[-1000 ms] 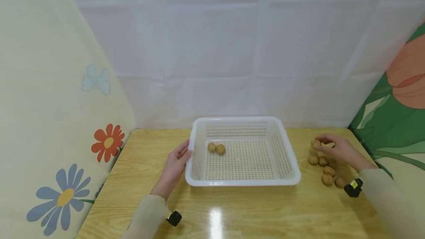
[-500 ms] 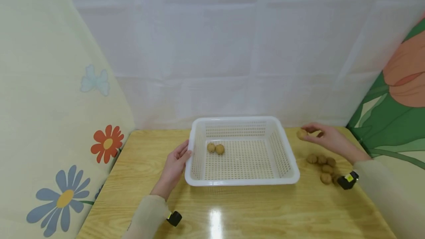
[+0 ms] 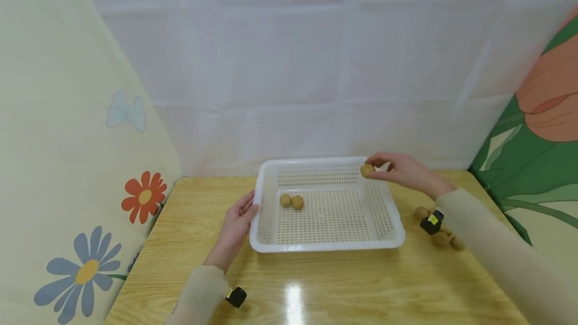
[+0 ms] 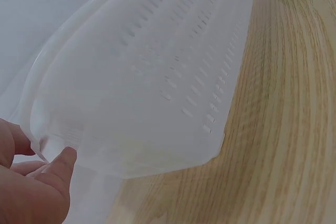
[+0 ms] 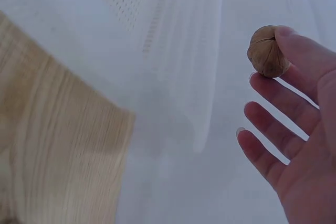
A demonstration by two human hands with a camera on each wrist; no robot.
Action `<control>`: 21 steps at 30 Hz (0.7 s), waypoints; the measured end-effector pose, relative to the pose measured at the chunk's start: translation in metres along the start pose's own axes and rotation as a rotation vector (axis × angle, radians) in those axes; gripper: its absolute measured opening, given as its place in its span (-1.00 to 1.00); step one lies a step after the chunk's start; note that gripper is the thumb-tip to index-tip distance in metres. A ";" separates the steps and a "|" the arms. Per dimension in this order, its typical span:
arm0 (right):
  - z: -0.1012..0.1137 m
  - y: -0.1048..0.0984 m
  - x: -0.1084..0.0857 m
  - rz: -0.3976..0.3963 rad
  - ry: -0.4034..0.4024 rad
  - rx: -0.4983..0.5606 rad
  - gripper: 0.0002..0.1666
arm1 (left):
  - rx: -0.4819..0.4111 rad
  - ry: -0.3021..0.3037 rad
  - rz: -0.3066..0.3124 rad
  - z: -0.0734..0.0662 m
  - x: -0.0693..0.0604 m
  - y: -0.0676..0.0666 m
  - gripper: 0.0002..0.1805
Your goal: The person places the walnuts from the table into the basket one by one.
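A white perforated plastic basket [image 3: 329, 248] stands on the wooden table. Two walnuts [image 3: 297, 202] lie inside it, toward the left. My left hand [image 3: 235, 229] grips the basket's left rim; the left wrist view shows thumb and fingers [image 4: 63, 166] at the rim's edge. Over the basket's far right corner, my right hand [image 3: 404, 170] pinches a walnut [image 5: 268, 51] between thumb and fingertips, the other fingers spread apart. Several more walnuts [image 3: 440, 238] sit on the table at the right, partly hidden by the right wrist's black camera [image 3: 432, 222].
The wooden table [image 3: 343, 290] reaches back to a white cloth backdrop [image 3: 253, 64]. A flower-printed panel [image 3: 67, 164] stands at the left, and another panel with a large tulip [image 3: 551, 104] at the right.
My right hand has lifted a walnut from the group at the right and carried it left to above the basket's far right corner. The left hand keeps its grip on the rim.
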State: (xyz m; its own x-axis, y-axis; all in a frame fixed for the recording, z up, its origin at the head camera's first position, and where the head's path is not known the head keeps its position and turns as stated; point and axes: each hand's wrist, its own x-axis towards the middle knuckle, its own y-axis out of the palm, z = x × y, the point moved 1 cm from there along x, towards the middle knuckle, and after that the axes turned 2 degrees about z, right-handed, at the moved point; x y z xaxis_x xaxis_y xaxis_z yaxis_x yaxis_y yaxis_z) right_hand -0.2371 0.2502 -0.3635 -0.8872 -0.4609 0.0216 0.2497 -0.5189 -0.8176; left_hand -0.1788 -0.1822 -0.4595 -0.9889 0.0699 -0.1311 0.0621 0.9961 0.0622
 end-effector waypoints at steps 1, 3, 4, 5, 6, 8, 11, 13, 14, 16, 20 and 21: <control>0.004 0.003 0.006 0.007 -0.012 0.001 -0.46 | 0.000 0.001 0.001 0.000 0.000 -0.001 -0.41; 0.010 0.009 0.019 0.021 -0.039 0.004 -0.48 | 0.002 -0.003 0.000 0.000 -0.001 -0.002 -0.41; 0.014 0.013 0.025 0.026 -0.051 0.012 -0.50 | 0.001 -0.005 -0.001 0.000 -0.001 -0.002 -0.41; 0.016 0.017 0.032 0.028 -0.071 0.021 -0.51 | 0.002 -0.007 -0.002 0.000 -0.002 -0.003 -0.40; 0.020 0.021 0.038 0.034 -0.084 0.033 -0.53 | 0.004 -0.009 -0.004 0.001 -0.002 -0.004 -0.40; 0.026 0.031 0.049 0.048 -0.104 0.064 -0.55 | 0.009 -0.012 -0.009 0.001 -0.002 -0.005 -0.40; 0.034 0.046 0.062 0.073 -0.131 0.102 -0.56 | 0.015 -0.012 -0.016 0.000 -0.003 -0.006 -0.40; 0.039 0.055 0.068 0.095 -0.131 0.117 -0.56 | 0.008 -0.015 -0.019 0.001 -0.004 -0.006 -0.40; 0.040 0.060 0.071 0.103 -0.135 0.116 -0.55 | 0.006 -0.015 -0.020 0.001 -0.005 -0.006 -0.40; 0.043 0.069 0.077 0.120 -0.138 0.114 -0.55 | 0.001 -0.015 -0.020 0.002 -0.006 -0.007 -0.41; 0.043 0.087 0.089 0.146 -0.161 0.099 -0.56 | 0.000 -0.025 -0.026 0.002 -0.007 -0.007 -0.40; 0.043 0.090 0.091 0.153 -0.167 0.094 -0.57 | -0.002 -0.027 -0.026 0.002 -0.007 -0.007 -0.40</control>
State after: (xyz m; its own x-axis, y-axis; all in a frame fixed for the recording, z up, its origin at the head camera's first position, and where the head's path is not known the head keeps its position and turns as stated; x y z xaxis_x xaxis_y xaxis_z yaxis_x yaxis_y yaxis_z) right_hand -0.2790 0.1305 -0.4107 -0.7616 -0.6480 0.0031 0.4183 -0.4952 -0.7615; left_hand -0.1723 -0.1899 -0.4610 -0.9861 0.0450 -0.1596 0.0358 0.9976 0.0601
